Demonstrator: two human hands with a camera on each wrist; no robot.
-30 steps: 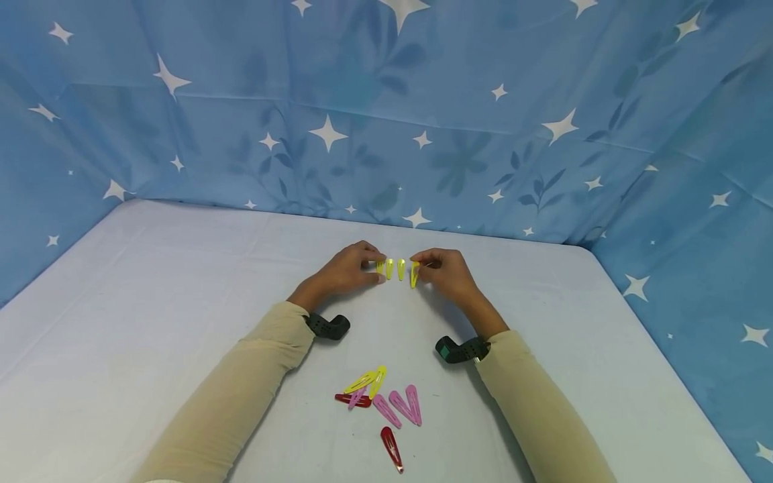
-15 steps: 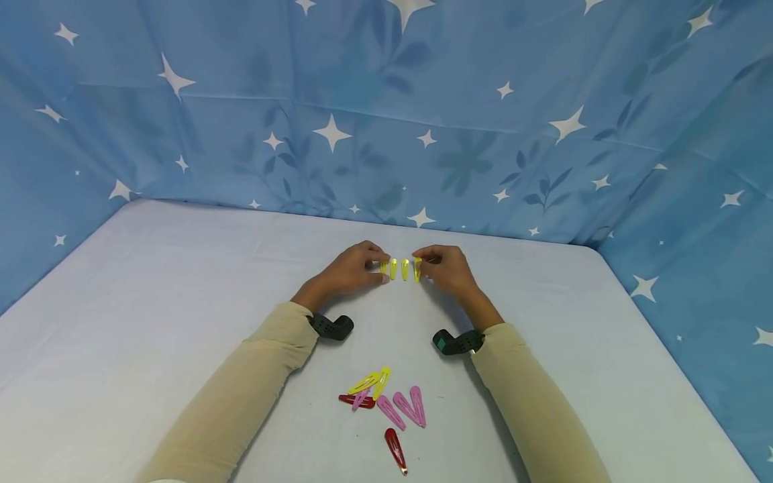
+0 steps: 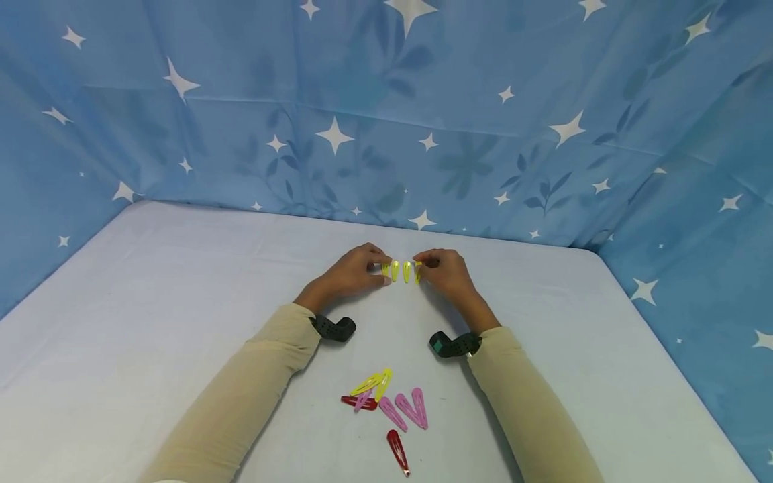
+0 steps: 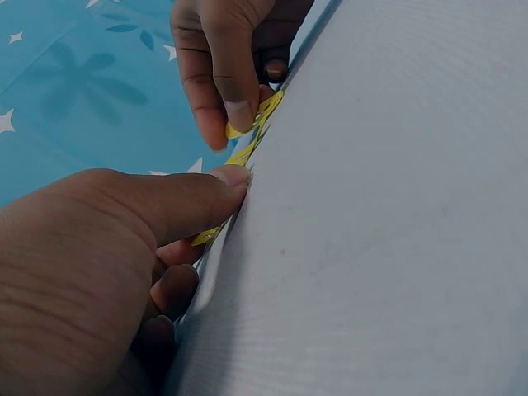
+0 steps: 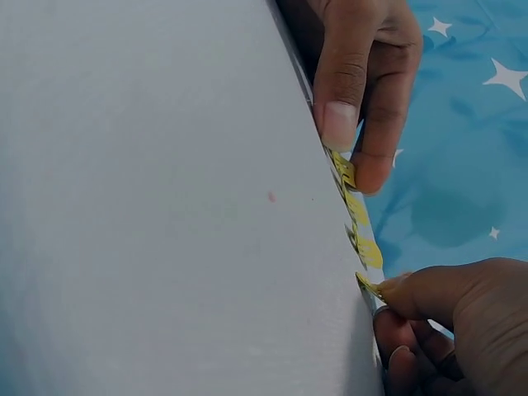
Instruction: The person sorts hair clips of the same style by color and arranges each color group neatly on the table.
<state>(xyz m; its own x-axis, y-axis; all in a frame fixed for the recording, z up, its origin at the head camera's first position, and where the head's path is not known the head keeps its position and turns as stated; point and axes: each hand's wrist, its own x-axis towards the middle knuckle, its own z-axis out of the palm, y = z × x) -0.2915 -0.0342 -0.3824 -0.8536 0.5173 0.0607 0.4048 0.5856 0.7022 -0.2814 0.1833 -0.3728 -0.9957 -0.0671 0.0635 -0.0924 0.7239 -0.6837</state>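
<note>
Yellow snap hair clips stand in a short row near the table's far edge. My left hand (image 3: 353, 272) is at the row's left end, its thumb and index finger pinching a yellow hair clip (image 3: 384, 270) at its two ends. Two more yellow clips, a left one (image 3: 395, 271) and a right one (image 3: 407, 272), lie untouched between the hands. At the right end, my right hand (image 3: 449, 275) pinches another yellow hair clip (image 5: 371, 286) between thumb and fingers, close over the table and partly hidden in the head view.
Nearer the body lies a loose group: yellow clips (image 3: 366, 384), several pink clips (image 3: 394, 414) and a red clip (image 3: 349, 400), some overlapping. Another red clip (image 3: 398, 453) lies apart in front. A blue starred curtain (image 3: 241, 134) hangs behind the white table (image 3: 151, 302).
My right hand has shifted its yellow clip slightly away from the body and closer to the row, roughly level with the others. My left hand stays at the left end.
</note>
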